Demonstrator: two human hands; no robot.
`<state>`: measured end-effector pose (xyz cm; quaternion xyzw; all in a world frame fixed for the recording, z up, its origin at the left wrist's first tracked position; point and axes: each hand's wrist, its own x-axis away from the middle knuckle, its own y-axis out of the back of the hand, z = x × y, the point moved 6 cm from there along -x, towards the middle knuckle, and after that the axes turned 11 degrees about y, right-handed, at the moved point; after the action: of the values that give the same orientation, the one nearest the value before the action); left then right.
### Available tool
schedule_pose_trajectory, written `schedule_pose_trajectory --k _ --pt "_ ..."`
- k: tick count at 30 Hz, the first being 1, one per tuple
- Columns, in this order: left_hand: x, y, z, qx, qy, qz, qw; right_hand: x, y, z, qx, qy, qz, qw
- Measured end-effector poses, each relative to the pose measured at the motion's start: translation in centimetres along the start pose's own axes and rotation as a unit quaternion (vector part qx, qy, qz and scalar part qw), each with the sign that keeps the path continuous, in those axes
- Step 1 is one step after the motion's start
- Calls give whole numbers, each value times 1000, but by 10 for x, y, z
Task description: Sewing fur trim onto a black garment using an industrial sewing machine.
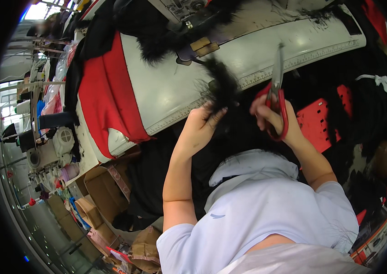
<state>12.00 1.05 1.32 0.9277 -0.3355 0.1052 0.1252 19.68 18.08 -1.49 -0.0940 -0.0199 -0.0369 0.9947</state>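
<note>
- Left grip (pixel 201 124) pinches black fur (pixel 223 84).
- Right grip (pixel 268 114), right of the fur, holds red-handled scissors (pixel 276 86).
- Seemingly trimming; a cut calls for scissors meeting fur.

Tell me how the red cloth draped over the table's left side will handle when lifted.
The red cloth would likely hang floppy, since it sags in folds over the white table's edge. Rolling seems unlikely: it lies spread out.
</note>
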Motion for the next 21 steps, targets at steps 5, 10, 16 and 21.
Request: schedule_pose_trajectory --k 5,10,16,21 --pt "7 -5 -6 -165 42 30 985 -29 2 13 -140 69 -110 981" --pt "5 -12 -1 -228 34 49 972 -34 -6 21 -71 41 -98 992" --pt "-6 -20 -10 87 122 32 988 -23 -6 20 -17 25 -91 995" --pt "-7 0 -12 61 111 -54 990 4 35 -2 88 67 29 994"
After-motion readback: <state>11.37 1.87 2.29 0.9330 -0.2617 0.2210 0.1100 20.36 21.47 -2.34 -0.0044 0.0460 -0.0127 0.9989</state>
